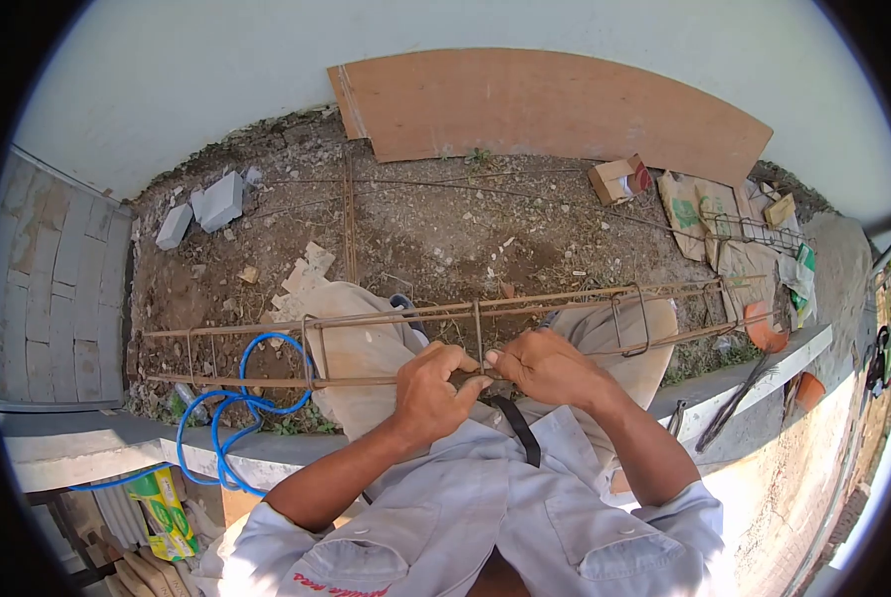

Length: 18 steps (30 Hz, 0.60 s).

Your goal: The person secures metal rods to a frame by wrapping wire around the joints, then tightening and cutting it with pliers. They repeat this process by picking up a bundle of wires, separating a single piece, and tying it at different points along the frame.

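Observation:
A long rebar cage point(386, 316) of rusty bars with square stirrups lies across my knees. My left hand point(433, 390) is closed around its near bar, the thumb and fingers meeting beside a middle stirrup point(478, 333). Just to the right, my right hand point(545, 368) pinches at the same joint, its thumb against the stirrup. The fingers hide the joint, so any tie wire there cannot be made out. Another stirrup point(645, 318) sits slanted on the bars further right.
A low concrete ledge point(266, 453) runs under me, with a blue hose point(216, 438) looped over its left part. On its right lie a bundle of thin wire point(734, 403) and a dark tool point(676, 418). Grey blocks point(218, 202), plywood point(555, 104) and a small carton point(614, 181) lie beyond.

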### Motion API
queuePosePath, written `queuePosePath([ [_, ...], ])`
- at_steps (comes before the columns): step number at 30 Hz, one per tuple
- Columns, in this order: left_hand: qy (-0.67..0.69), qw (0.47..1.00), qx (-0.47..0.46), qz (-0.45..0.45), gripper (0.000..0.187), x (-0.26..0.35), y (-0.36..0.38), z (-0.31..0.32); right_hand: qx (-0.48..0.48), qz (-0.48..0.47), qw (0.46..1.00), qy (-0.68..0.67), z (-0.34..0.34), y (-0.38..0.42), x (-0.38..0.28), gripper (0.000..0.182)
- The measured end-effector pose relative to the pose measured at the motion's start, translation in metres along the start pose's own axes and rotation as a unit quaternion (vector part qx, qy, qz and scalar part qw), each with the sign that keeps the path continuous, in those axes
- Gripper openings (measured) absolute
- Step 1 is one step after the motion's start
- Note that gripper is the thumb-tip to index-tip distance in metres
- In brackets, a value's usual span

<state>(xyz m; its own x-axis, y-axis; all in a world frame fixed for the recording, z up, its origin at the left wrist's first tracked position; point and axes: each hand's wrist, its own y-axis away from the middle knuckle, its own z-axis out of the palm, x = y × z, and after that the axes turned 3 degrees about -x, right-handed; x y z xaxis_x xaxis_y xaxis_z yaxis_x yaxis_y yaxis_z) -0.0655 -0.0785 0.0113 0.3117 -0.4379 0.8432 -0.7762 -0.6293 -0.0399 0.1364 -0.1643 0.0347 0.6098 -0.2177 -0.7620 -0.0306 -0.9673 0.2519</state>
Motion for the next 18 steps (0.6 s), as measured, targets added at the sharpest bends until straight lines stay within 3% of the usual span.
queuePosePath([
  [1,0.004,1.000,0.001,0.005,0.020,0.000,-0.001,-0.001,0.095,-0.066,0.993,0.019,0.007,0.007,-0.004,0.028],
  [4,0.015,1.000,0.009,0.008,0.021,0.001,-0.003,-0.004,0.129,-0.059,0.968,0.207,0.003,0.043,-0.031,0.022],
  [10,0.039,0.997,0.012,0.062,0.019,-0.005,-0.003,0.000,0.099,-0.014,0.946,0.308,0.054,0.067,-0.015,0.017],
  [13,0.043,0.993,0.026,0.109,0.017,-0.010,-0.002,0.002,0.145,-0.133,0.944,0.264,0.062,0.065,-0.026,0.016],
  [15,0.037,0.989,0.027,0.140,0.016,-0.011,-0.003,0.002,0.055,0.047,0.994,0.079,0.065,0.075,-0.032,0.015],
  [16,0.031,0.987,0.027,0.156,0.017,-0.011,-0.002,0.002,0.005,0.137,0.990,-0.017,0.065,0.080,-0.035,0.015],
  [18,0.019,0.982,0.030,0.186,0.018,-0.011,-0.004,0.000,0.044,0.081,0.996,0.010,0.051,0.086,-0.040,0.010],
])
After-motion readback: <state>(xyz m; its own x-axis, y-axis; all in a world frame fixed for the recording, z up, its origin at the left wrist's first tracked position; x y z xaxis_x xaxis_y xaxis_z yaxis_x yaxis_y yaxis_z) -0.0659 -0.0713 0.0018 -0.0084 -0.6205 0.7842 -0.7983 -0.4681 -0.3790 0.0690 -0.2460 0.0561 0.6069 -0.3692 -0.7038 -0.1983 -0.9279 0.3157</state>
